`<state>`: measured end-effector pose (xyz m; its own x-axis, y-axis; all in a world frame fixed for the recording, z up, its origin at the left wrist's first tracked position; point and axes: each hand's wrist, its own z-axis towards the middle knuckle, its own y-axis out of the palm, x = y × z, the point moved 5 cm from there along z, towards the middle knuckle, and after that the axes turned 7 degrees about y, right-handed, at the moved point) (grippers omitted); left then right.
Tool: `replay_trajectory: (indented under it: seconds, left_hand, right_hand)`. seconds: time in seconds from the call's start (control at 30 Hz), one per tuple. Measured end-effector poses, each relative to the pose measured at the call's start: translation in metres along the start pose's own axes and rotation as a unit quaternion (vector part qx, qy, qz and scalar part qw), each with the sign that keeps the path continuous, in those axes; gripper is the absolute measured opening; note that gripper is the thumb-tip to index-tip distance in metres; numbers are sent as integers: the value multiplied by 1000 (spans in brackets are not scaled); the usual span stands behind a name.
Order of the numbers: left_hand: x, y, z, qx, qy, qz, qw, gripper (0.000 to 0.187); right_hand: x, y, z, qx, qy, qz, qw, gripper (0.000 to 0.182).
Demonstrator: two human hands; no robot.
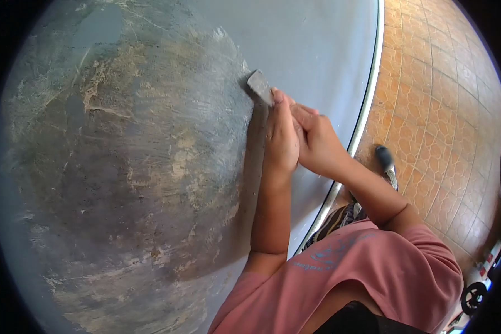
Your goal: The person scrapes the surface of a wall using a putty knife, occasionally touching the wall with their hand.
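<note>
A flat-bladed scraper (260, 87) rests its blade edge against the wall (317, 50), right at the border between bare, scraped plaster and smooth grey-blue paint. My left hand (283, 133) is closed around it near the blade, with the thumb or a fingertip pressed by the blade's base. Just behind, my right hand (315, 133) is wrapped round the handle end, touching the left hand. Most of the handle is hidden by my fingers. The scraped patch (167, 145) is rough, mottled brown and grey, with fine scratch lines.
A pale edge strip (374, 72) runs along the wall's right side. Beyond it lies an orange tiled floor (423, 100). A dark, blurred rounded object (384, 158) is near my right forearm. Something with a black wheel (474, 298) stands at the lower right.
</note>
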<state>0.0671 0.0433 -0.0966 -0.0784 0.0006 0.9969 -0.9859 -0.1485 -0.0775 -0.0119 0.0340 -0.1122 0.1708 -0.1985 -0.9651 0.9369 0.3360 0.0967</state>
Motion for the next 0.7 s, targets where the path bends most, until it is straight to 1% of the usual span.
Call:
replay_trajectory:
  seconds: [0.07, 0.1, 0.2, 0.23, 0.33, 0.37, 0.47, 0.5, 0.6, 0.63, 0.7]
  left_hand:
    - [16, 11, 11, -12, 20, 85, 996, 45]
    - [19, 14, 6, -2, 31, 113, 993, 44]
    - [2, 9, -10, 14, 33, 25, 999, 45]
    - [4, 9, -11, 19, 16, 12, 1000, 45]
    - [3, 4, 17, -22, -23, -18, 999, 45]
    - [10, 8, 21, -9, -16, 21, 1000, 47]
    - [20, 16, 1, 14, 59, 127, 990, 55]
    - [11, 12, -8, 10, 24, 84, 996, 56]
    - [-1, 7, -10, -3, 0, -28, 1000, 39]
    - [5, 9, -6, 12, -5, 2, 1000, 58]
    - [3, 10, 6, -4, -9, -8, 1000, 59]
  right_hand:
    - [3, -9, 11, -59, 51, 45, 996, 35]
    - [-6, -14, 7, -37, 12, 55, 998, 34]
    - [-10, -8, -15, -33, 46, 57, 997, 34]
    - [-9, -4, -13, 11, 0, 24, 1000, 35]
    - [-3, -8, 11, -41, 99, -20, 994, 35]
    - [1, -9, 15, -40, 59, 16, 997, 36]
    - [-7, -15, 2, -25, -17, 39, 999, 38]
    - [-10, -12, -7, 1, -65, -5, 998, 38]
    - [-1, -3, -13, -19, 21, 19, 999, 38]
    - [-1, -4, -9, -7, 26, 27, 999, 39]
    - [-2, -8, -2, -8, 41, 31, 999, 39]
